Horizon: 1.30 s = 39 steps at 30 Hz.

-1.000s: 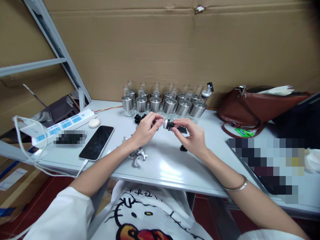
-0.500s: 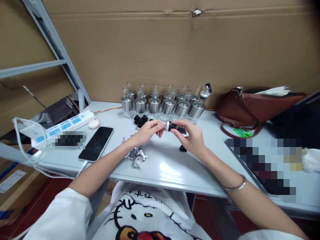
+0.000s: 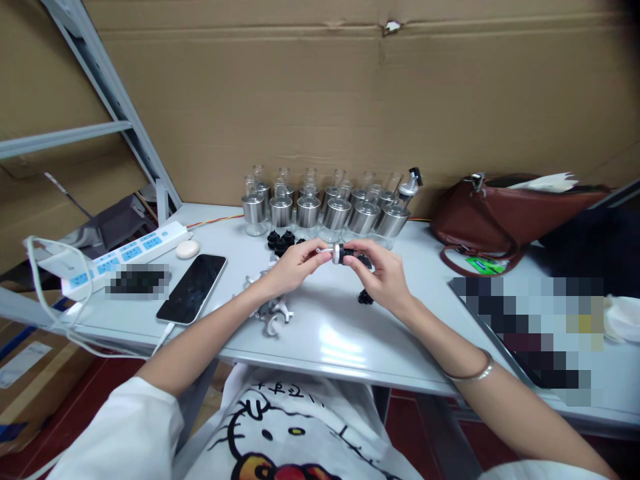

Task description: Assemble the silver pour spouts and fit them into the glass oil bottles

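Across the far side stands a tall cardboard sheet (image 3: pixel 300 87), with a grey metal frame (image 3: pixel 110 80) slanting up at the far left. Before it spreads a pale grey surface (image 3: pixel 400 347). A brown leather handbag (image 3: pixel 480 220) slumps at the far right, papers jutting from its top. Two rows of glass bottles with steel sleeves (image 3: pixel 309 212) stand at the far middle, close together. A white power strip (image 3: pixel 127 253) with blue socket panels lies at the left, slanting away from the near edge.

Near the middle, the right hand (image 3: pixel 383 270) holds a silver-and-black stopper fitting (image 3: pixel 342 254) in a narrow pinch by its black end, above the surface and on the near side of the bottles. The left hand (image 3: pixel 295 263) pinches a thin silver piece (image 3: pixel 325 250) that meets the fitting's silver end. A black-screened smartphone (image 3: pixel 193 289) lies to the left, plugged into a white cable. Silver metal parts (image 3: pixel 274 323) lie loose near the left forearm. One black-and-silver pourer (image 3: pixel 410 185) tops the bottle group's right end. A bangle (image 3: pixel 475 375) circles the right wrist. Black stoppers (image 3: pixel 281 241) cluster on the far side of the left hand. Beside the power strip sits a rounded white case (image 3: pixel 187 249).
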Each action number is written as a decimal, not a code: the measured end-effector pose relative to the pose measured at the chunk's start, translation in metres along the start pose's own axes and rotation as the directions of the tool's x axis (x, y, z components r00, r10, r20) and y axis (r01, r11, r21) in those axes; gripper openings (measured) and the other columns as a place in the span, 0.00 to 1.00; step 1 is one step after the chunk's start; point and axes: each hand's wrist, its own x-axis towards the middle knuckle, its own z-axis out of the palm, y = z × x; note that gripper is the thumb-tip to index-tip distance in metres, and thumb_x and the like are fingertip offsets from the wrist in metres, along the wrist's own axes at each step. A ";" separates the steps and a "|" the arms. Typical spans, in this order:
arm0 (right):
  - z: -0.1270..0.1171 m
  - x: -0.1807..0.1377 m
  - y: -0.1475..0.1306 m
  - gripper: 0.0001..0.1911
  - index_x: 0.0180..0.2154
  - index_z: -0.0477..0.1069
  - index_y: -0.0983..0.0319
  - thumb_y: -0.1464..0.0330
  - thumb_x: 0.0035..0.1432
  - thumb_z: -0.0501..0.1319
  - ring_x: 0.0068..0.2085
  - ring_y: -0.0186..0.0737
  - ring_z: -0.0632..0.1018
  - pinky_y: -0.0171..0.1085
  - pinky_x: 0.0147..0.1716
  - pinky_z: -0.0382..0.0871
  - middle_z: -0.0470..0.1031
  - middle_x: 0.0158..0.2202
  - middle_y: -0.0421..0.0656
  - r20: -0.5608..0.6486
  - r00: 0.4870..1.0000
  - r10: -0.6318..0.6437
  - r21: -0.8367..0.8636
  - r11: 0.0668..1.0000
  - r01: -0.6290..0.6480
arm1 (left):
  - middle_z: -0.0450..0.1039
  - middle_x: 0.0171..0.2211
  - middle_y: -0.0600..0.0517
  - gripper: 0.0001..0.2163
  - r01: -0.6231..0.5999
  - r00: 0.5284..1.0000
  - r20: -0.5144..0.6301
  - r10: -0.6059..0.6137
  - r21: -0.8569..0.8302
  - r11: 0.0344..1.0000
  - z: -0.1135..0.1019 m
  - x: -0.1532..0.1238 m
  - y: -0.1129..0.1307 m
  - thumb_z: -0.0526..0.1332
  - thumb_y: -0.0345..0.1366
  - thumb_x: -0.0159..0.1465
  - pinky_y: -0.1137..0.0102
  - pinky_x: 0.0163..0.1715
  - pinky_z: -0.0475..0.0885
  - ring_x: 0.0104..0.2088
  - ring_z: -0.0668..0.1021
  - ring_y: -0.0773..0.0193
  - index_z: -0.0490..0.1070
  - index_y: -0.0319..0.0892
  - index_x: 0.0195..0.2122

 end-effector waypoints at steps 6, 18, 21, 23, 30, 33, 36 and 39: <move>0.001 0.000 -0.002 0.05 0.38 0.71 0.59 0.70 0.59 0.59 0.28 0.37 0.75 0.37 0.31 0.70 0.76 0.30 0.42 -0.006 0.996 -0.085 -0.008 0.996 0.085 | 0.60 0.24 0.57 0.14 0.008 1.000 -0.002 -0.008 -0.082 0.997 -0.001 0.001 -0.001 0.57 0.47 0.61 0.73 0.24 0.54 0.23 0.59 0.72 0.68 0.39 0.32; 0.002 0.004 -0.009 0.04 0.35 0.69 0.60 0.70 0.55 0.62 0.24 0.33 0.69 0.35 0.27 0.66 0.68 0.24 0.37 -0.112 0.993 -0.040 -0.033 0.999 0.037 | 0.64 0.35 0.52 0.10 -0.047 0.965 -0.248 0.081 0.140 0.989 0.006 0.001 -0.003 0.59 0.35 0.59 0.73 0.34 0.66 0.36 0.70 0.67 0.66 0.42 0.42; 0.002 0.003 -0.009 0.05 0.34 0.70 0.60 0.68 0.54 0.64 0.23 0.33 0.68 0.35 0.26 0.65 0.67 0.22 0.37 -0.114 0.993 -0.028 -0.036 0.999 0.024 | 0.66 0.31 0.54 0.11 -0.005 0.978 -0.211 0.010 0.027 1.000 0.006 0.000 -0.003 0.56 0.36 0.61 0.72 0.33 0.67 0.30 0.71 0.69 0.64 0.41 0.44; 0.003 0.002 -0.008 0.06 0.34 0.70 0.59 0.65 0.54 0.64 0.23 0.33 0.68 0.35 0.26 0.66 0.68 0.23 0.37 -0.089 0.996 0.004 -0.029 1.000 -0.006 | 0.67 0.31 0.54 0.12 0.026 0.993 -0.116 -0.030 -0.042 0.999 0.006 -0.001 -0.001 0.56 0.38 0.61 0.71 0.34 0.68 0.28 0.72 0.70 0.63 0.40 0.44; 0.004 0.002 -0.007 0.09 0.35 0.72 0.59 0.60 0.55 0.63 0.23 0.33 0.67 0.35 0.25 0.64 0.65 0.21 0.37 0.014 1.000 0.012 -0.004 1.000 -0.012 | 0.71 0.32 0.53 0.13 0.051 0.999 -0.004 -0.051 -0.009 0.999 0.008 -0.005 0.002 0.57 0.38 0.61 0.69 0.35 0.69 0.29 0.75 0.68 0.63 0.41 0.46; 0.004 0.002 -0.009 0.08 0.36 0.72 0.59 0.63 0.56 0.63 0.24 0.33 0.67 0.34 0.25 0.64 0.65 0.21 0.37 0.049 0.998 -0.043 0.031 0.999 0.041 | 0.72 0.31 0.52 0.13 0.068 0.998 0.002 -0.068 0.007 0.998 0.008 -0.004 0.000 0.57 0.38 0.61 0.69 0.35 0.70 0.29 0.74 0.68 0.64 0.40 0.46; 0.003 0.001 -0.011 0.07 0.40 0.72 0.61 0.69 0.57 0.61 0.27 0.34 0.71 0.35 0.30 0.67 0.68 0.24 0.39 0.070 0.996 -0.062 0.088 0.995 0.055 | 0.72 0.31 0.52 0.13 0.068 0.997 -0.020 -0.069 -0.021 0.997 0.007 -0.002 -0.002 0.57 0.37 0.61 0.69 0.34 0.70 0.28 0.74 0.68 0.64 0.38 0.45; 0.002 0.001 -0.011 0.08 0.41 0.71 0.61 0.71 0.59 0.57 0.30 0.35 0.74 0.37 0.33 0.70 0.72 0.29 0.41 0.065 0.997 0.030 0.155 0.987 -0.039 | 0.73 0.32 0.51 0.13 0.078 0.996 -0.047 -0.082 -0.084 0.993 0.006 0.000 -0.003 0.57 0.36 0.60 0.70 0.33 0.70 0.27 0.74 0.70 0.64 0.37 0.45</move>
